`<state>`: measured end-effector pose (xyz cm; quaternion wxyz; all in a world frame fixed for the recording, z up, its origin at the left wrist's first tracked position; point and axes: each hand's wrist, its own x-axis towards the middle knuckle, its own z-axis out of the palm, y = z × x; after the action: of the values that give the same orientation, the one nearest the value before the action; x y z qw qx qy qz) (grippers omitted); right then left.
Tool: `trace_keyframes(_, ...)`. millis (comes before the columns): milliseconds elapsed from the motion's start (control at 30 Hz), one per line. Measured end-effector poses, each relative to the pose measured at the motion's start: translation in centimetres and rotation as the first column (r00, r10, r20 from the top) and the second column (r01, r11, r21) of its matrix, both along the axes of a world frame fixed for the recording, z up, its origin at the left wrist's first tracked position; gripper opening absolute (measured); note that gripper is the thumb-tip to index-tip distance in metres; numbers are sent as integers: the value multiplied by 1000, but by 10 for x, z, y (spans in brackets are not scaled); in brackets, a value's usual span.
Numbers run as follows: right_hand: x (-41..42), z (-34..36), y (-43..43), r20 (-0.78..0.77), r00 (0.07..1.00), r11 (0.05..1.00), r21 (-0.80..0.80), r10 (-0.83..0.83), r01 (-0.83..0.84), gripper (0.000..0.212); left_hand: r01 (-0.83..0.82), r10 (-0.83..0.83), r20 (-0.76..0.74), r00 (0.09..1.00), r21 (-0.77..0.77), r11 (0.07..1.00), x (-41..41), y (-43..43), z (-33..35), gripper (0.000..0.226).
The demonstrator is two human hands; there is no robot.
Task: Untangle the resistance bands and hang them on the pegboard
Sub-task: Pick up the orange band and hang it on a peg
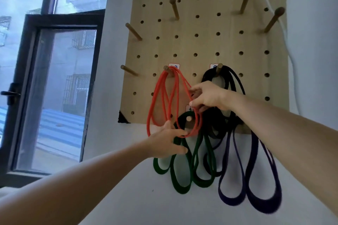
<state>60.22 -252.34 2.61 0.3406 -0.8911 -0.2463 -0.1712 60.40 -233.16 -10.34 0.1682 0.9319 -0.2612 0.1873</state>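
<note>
Right hand (208,97): pinched strands of red band (174,71). Left hand (164,142): gripped green band (181,190), red loops touching its fingers. Red, green and purple band (231,202): each hung on its own peg of pegboard (201,42), beside window (60,87).

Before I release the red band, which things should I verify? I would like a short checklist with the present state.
1. Red band hangs over upper peg: ok.
2. Red band clear of green band: not ok, its lowest loops cross the green one by the left hand.
3. Right hand pinches the red strands: ok.
4. Green band on lower peg: ok.
5. Black band and purple band separated: cannot tell.
</note>
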Motion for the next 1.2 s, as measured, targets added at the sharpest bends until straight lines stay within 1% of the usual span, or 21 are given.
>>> trace_keyframes(33, 0, -2, 0, 28, 999, 998, -43, -35, 36, 64, -18, 17, 20, 1000, 37, 999, 1, -2, -4, 66)
trace_keyframes(67, 1, -5, 0, 64, 996, 996, -62, -63, 67, 63, -28, 25, 55, 998, 55, 998, 2, -4, -7, 69)
trace_keyframes(133, 1, -10, -1, 126, 988, 995, -26, -91, 94, 52, -25, 20, 112, 994, 41, 999, 3, -9, -11, 66)
trace_keyframes(167, 1, -12, -2, 141, 985, 995, -3, -100, 101, 47, -14, 11, 110, 994, 20, 1000, 2, -11, -12, 60)
trace_keyframes(233, 2, -15, -4, 145, 981, 992, 5, -128, 129, 43, 25, -23, 116, 993, -20, 999, -1, -14, -11, 38)
trace_keyframes(300, 2, -18, -6, 136, 979, 988, -8, -152, 154, 45, 91, -72, 190, 979, -97, 991, -5, -13, -12, 14)
trace_keyframes(333, 3, -19, -6, 130, 980, 988, -7, -153, 155, 46, 125, -89, 234, 968, -146, 981, -7, -11, -13, 13)
trace_keyframes(400, 2, -20, -6, 108, 986, 992, 19, -128, 126, 46, 192, -117, 302, 946, -234, 953, -10, -6, -16, 13)
trace_keyframes(467, -3, -20, -5, 68, 995, 995, 69, -73, 69, 43, 264, -154, 358, 921, -283, 922, -13, -3, -21, 8)
trace_keyframes(600, -14, -16, -4, -25, 998, 985, 165, 56, -51, 23, 365, -197, 461, 865, -309, 878, -22, 2, -24, 4)
trace_keyframes(700, -21, -15, 4, -73, 985, 964, 230, 155, -135, 23, 370, -151, 513, 845, -355, 859, -22, 13, -23, 9)
trace_keyframes(767, -23, -17, 13, -25, 991, 979, 161, 128, -122, 24, 318, -58, 562, 825, -378, 869, -13, 29, -27, 11)
trace_keyframes(800, -22, -18, 19, 16, 996, 990, 105, 92, -93, 23, 251, 7, 572, 820, -370, 895, -8, 39, -30, 10)
trace_keyframes(867, -19, -22, 27, 75, 997, 999, 31, 30, -33, 23, 36, 165, 513, 842, -358, 933, 3, 54, -37, 10)
trace_keyframes(900, -16, -24, 29, 96, 995, 1000, 11, 7, -8, 30, -62, 234, 473, 849, -349, 935, 8, 58, -39, 13)
trace_keyframes(967, -11, -28, 29, 162, 986, 998, -47, -35, 43, 52, -191, 309, 408, 859, -305, 933, 20, 59, -40, 21)
trace_keyframes(1000, -10, -29, 28, 203, 978, 995, -79, -36, 53, 55, -229, 317, 369, 874, -264, 937, 28, 57, -39, 25)
trace_keyframes(1033, -9, -31, 25, 236, 972, 993, -107, -22, 48, 53, -246, 303, 317, 899, -208, 947, 33, 54, -38, 32)
trace_keyframes(1100, -6, -36, 21, 254, 967, 982, -181, 1, 47, 46, -229, 240, 187, 953, -74, 970, 42, 47, -39, 56)
trace_keyframes(1133, -5, -39, 19, 251, 968, 975, -216, 7, 49, 43, -227, 227, 146, 963, -16, 974, 44, 44, -42, 67)
trace_keyframes(1200, -7, -41, 14, 231, 973, 973, -228, 19, 35, 37, -248, 238, 137, 962, 65, 967, 39, 38, -49, 85)
